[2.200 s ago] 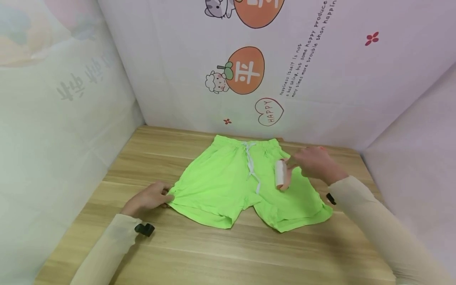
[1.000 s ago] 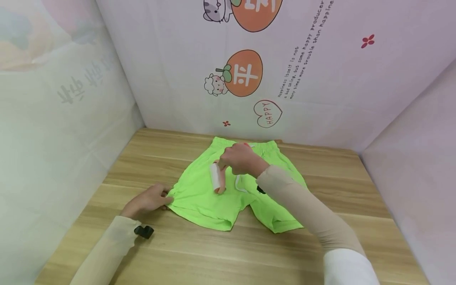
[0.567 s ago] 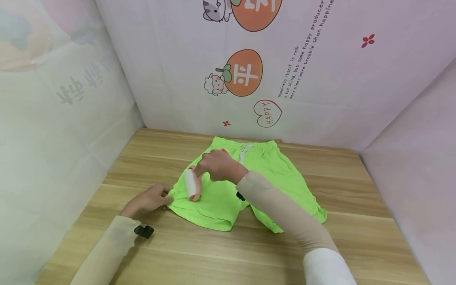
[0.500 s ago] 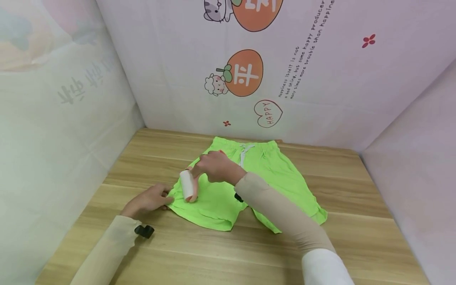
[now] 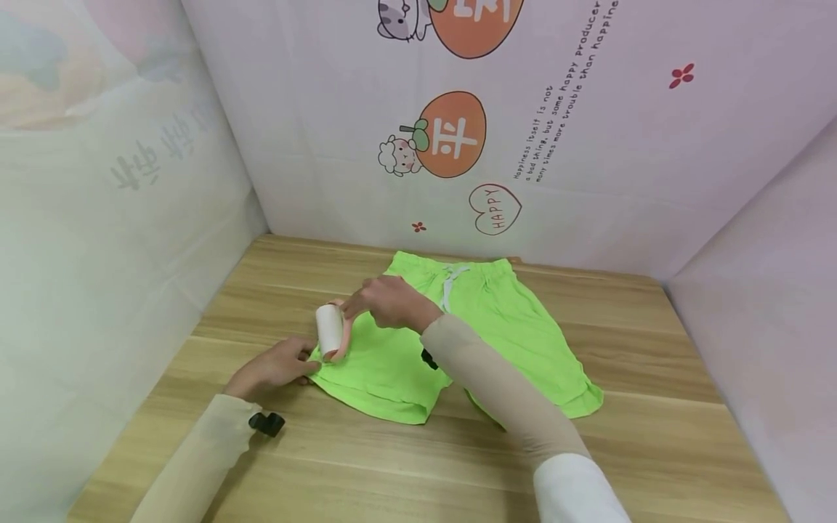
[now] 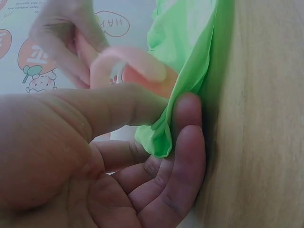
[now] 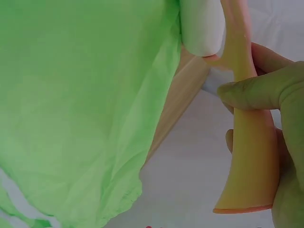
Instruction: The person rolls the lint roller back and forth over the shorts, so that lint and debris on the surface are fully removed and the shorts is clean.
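- Now, lime-green cloth shorts [image 5: 510, 327] with a white drawstring [image 5: 447, 290] are laid out on the brown wood-grain desk [image 5: 366, 468].
- One leg's outer hem corner [image 6: 158, 140] is pinched — narrowly — by the left hand [image 5: 277, 363].
- A pink-handled roller with a white cylinder [image 5: 329, 330] is gripped by the right hand [image 5: 392, 299], at that leg's outer edge, just beside the left hand.

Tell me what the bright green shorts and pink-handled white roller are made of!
Bright green drawstring shorts: thin matte cloth, seemingly, with soft wrinkles. Pink-handled white roller: handle probably smooth plastic, without grain; white cylinder looks matte, perhaps paper.
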A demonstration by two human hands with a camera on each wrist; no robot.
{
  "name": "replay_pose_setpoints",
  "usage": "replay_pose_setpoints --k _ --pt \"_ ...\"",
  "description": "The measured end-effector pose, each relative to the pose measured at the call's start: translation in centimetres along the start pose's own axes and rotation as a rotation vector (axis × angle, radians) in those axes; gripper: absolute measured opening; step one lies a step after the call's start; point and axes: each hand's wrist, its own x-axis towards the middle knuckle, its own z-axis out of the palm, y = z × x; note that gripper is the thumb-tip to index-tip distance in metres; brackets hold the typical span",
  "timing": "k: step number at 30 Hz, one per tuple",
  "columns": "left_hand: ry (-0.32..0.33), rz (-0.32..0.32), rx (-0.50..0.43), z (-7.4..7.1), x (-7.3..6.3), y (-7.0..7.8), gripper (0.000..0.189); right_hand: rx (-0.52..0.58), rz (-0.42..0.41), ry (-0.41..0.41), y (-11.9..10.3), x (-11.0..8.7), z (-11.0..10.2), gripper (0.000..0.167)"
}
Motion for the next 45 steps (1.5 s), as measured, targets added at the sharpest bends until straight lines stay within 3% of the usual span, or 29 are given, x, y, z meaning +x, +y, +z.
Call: replay_pose_setpoints --k 5,16,26,31,45 --pt "-0.002 -0.009 0.024 -0.2 0.1 -0.2 0.021 0.005 0.033 0.012 1.7 -0.9 0.3 0.064" --pt "0.0 -0.016 0.06 -0.2 0.2 -0.2 0.02 0.018 0.125 0.08 5.5 -4.4 0.3 0.058" --pt "0.0 -0.029 0.07 0.0 0.1 0.2 0.023 0.086 0.186 0.166 10.0 -9.7 0.4 0.058" --pt "0.0 -0.031 0.071 0.1 0.2 0.2 0.021 0.096 0.244 0.144 12.0 -12.7 -0.3 0.065" --pt "-0.017 -0.057 0.062 -0.1 0.5 0.2 0.032 0.064 0.357 0.111 15.3 -20.2 -2.0 0.058"
